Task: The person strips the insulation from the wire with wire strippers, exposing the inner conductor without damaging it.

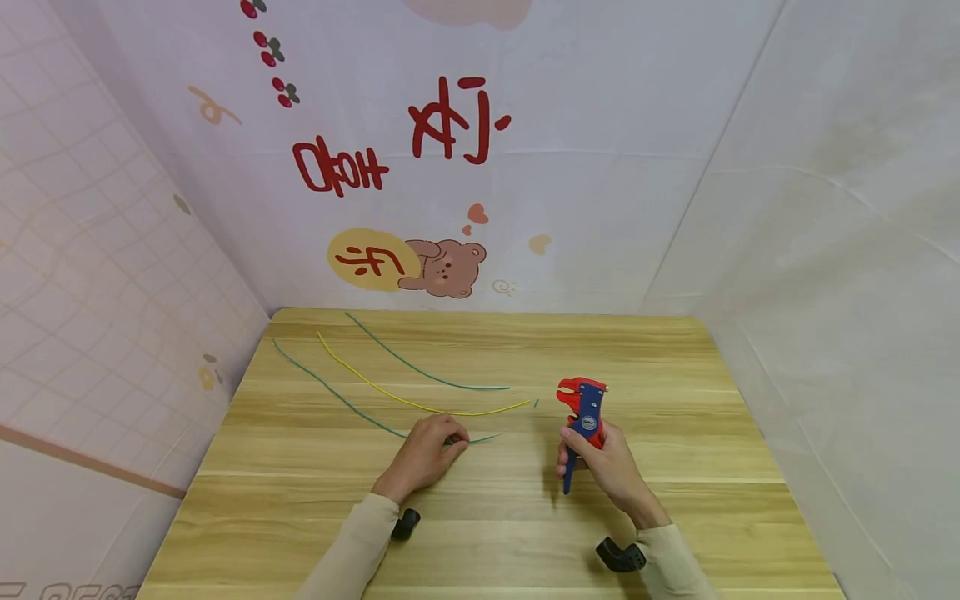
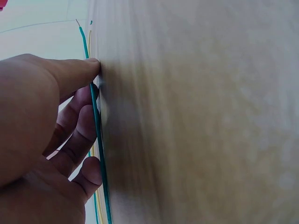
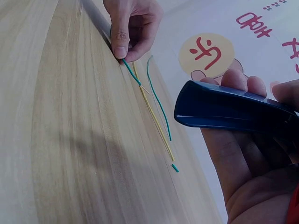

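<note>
My left hand pinches the nearest green wire between thumb and fingers, close to its right end. Past the thumb, that end shows a short bare tip. A blue and red wire stripper is gripped in my right hand, its red jaws facing left above the table. In the right wrist view, the stripper's dark blue handle juts out from the curled fingers. A yellow wire lies just beyond the left hand, and a second green wire lies farther back.
A small green cut piece lies beside the yellow wire's right end. The wooden table meets white walls at the back and both sides. Black wrist devices sit by both sleeves.
</note>
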A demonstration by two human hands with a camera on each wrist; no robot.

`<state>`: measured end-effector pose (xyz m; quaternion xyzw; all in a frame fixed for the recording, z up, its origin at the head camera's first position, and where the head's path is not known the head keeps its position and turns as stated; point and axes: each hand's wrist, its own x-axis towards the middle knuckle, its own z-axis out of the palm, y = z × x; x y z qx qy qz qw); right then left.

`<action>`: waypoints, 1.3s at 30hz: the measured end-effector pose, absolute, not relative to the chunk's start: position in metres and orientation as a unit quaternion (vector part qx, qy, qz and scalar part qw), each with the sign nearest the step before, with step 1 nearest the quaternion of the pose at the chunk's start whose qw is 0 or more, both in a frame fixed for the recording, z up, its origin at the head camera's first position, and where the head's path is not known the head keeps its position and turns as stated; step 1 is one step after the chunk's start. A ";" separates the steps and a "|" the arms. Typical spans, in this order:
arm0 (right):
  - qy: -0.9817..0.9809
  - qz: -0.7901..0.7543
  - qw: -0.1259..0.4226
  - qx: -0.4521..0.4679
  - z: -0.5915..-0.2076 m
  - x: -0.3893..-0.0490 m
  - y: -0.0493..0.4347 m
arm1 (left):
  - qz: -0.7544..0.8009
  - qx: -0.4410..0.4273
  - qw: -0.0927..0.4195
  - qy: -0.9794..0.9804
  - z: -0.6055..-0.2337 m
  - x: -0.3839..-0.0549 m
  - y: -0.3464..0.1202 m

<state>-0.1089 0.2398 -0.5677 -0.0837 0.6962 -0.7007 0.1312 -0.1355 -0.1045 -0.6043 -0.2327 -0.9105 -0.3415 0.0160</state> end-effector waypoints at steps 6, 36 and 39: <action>0.696 -0.701 0.130 -0.083 -0.570 -0.108 0.242 | -0.343 -0.232 0.015 -0.910 -0.605 -0.136 -0.104; 0.703 -0.699 0.121 -0.060 -0.576 -0.106 0.251 | -0.346 -0.235 0.029 -0.908 -0.605 -0.136 -0.104; 0.702 -0.699 0.123 -0.061 -0.576 -0.106 0.252 | -0.346 -0.232 0.023 -0.909 -0.605 -0.136 -0.104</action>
